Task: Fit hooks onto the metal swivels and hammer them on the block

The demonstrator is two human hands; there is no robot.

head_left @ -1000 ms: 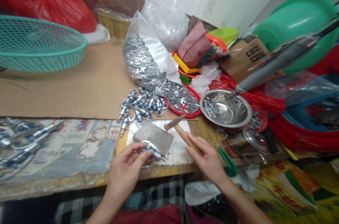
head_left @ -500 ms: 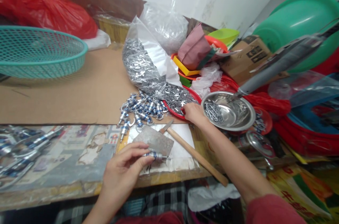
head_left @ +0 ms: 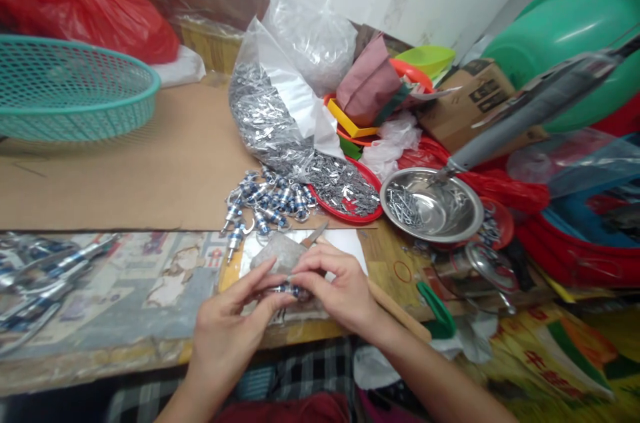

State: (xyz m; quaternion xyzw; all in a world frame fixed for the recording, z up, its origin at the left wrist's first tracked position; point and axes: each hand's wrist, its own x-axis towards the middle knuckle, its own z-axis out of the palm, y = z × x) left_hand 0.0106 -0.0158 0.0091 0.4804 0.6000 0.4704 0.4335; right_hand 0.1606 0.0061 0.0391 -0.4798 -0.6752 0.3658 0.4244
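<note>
My left hand pinches a short blue-and-silver metal fitting between thumb and fingers, held sideways near the table's front edge. At the fitting's right end, my right hand has thumb and fingers pressed together; whatever is between them is hidden. Behind the hands a grey metal plate lies on white paper. A hammer with a pointed head and wooden handle lies partly under my right hand. Farther back is a pile of similar fittings with hooks, beside a red dish of small metal pieces.
A clear bag of small metal pieces leans over the red dish. A steel bowl with nails stands to the right. More hooked fittings lie at left, below a turquoise basket. A green basin stands back right.
My right hand has come back from the red dish to the fitting in my left hand. The left hand still holds the fitting in about the same place.
</note>
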